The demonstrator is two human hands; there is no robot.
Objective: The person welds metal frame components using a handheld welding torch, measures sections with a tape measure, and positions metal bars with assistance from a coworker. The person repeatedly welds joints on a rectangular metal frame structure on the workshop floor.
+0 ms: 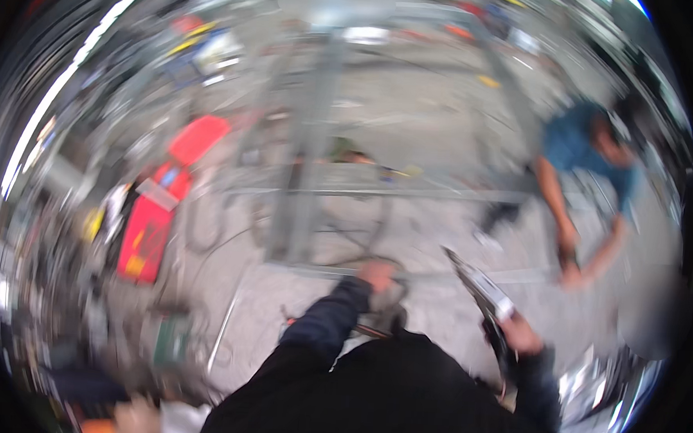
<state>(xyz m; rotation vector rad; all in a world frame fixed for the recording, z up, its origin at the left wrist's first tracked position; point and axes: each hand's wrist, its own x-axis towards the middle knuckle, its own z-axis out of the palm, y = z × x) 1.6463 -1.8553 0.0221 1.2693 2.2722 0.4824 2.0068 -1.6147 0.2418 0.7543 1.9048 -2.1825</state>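
1. Bright overall; a long white light strip (78, 63) curves down the upper left, blown out.
2. White glare also breaks through at the top centre and lower right.
3. Heavy motion blur smears the surroundings into arcs, worst toward the rim; the long metal tool (480, 286) looks somewhat crisper.
4. Fisheye distortion bends edges; corners are black.

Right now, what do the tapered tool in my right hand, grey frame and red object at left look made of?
Tapered tool: probably shiny metal, from its bright glint.
Grey frame: likely dull metal, from its straight grey bars.
Red object: plastic or painted metal, from its solid red colour; blur leaves it open.
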